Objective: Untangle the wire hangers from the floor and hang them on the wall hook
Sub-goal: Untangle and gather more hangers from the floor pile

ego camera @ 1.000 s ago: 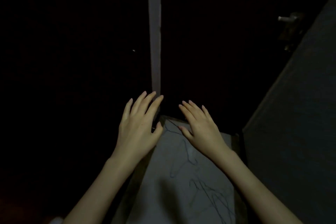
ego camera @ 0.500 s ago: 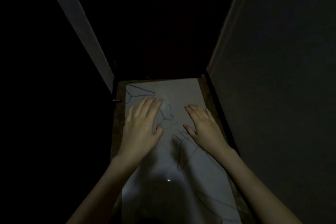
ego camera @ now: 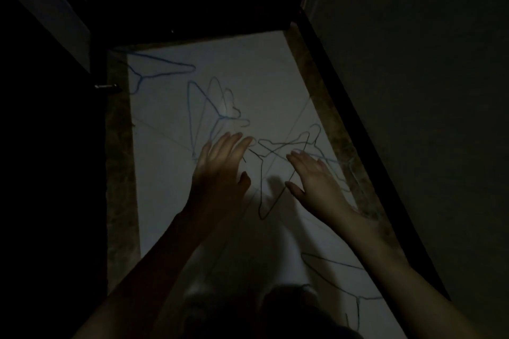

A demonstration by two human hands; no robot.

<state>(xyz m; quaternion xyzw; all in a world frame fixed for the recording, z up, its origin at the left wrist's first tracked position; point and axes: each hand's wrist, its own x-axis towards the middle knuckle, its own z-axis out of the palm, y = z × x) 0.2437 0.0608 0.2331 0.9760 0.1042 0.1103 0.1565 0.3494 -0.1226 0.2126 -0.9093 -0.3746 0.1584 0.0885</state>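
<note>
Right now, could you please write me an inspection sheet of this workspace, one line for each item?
Surface: pale floor strip, dimly lit, with a darker mottled border on both sides.
Job's things: blue wire hanger lies apart at the far left; a blue tangle ahead of the left hand; a dark tangle between the hands; more hangers near the bottom right. Wall hook: nothing seen.
Clutter: nothing seen.
Grips: left hand and right hand are open, fingers spread over the hangers, holding nothing.
Cables: nothing seen.
Surroundings: dark wall on the right; dark door area beyond; too dim for more.
</note>
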